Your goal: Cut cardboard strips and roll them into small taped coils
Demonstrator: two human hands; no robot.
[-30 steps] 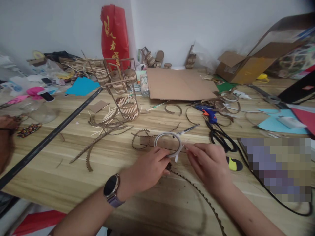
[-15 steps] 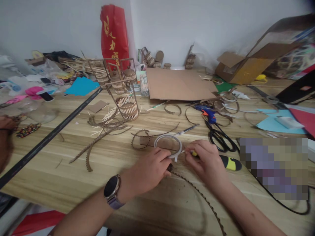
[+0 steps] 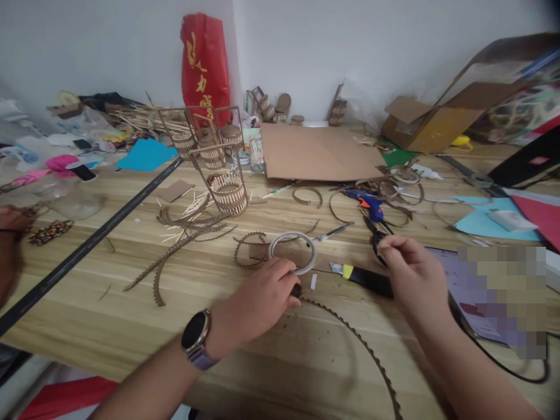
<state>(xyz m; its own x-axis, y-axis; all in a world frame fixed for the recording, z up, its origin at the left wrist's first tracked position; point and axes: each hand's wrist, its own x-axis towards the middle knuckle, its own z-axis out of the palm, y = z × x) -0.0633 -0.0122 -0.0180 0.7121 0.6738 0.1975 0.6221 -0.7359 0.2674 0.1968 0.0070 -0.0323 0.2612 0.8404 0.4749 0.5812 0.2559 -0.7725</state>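
My left hand [image 3: 273, 286] is closed around a rolled dark end of a corrugated cardboard strip [image 3: 350, 326], its fingers also on a roll of white tape [image 3: 311, 256]. From there the strip curves toward the table's front edge. On the right, my right hand [image 3: 415, 271] has its fingers closed at the black handles of the scissors [image 3: 377, 242], which it partly covers. A black and yellow utility knife [image 3: 367, 280] lies between my hands, blade toward the tape. A small white piece of tape [image 3: 314, 282] lies near the left hand.
Small stick baskets [image 3: 230, 195], loose corrugated strips [image 3: 175, 251], a blue glue gun [image 3: 370, 204] and a cardboard sheet [image 3: 319, 151] lie beyond. A tablet-like screen [image 3: 446, 274] is at right. Another person's hand [image 3: 15, 219] is at far left.
My right hand has moved right, away from the tape roll, to the scissors, uncovering the knife. The tape roll in my left hand has shifted slightly left. The white piece now lies apart from the roll.
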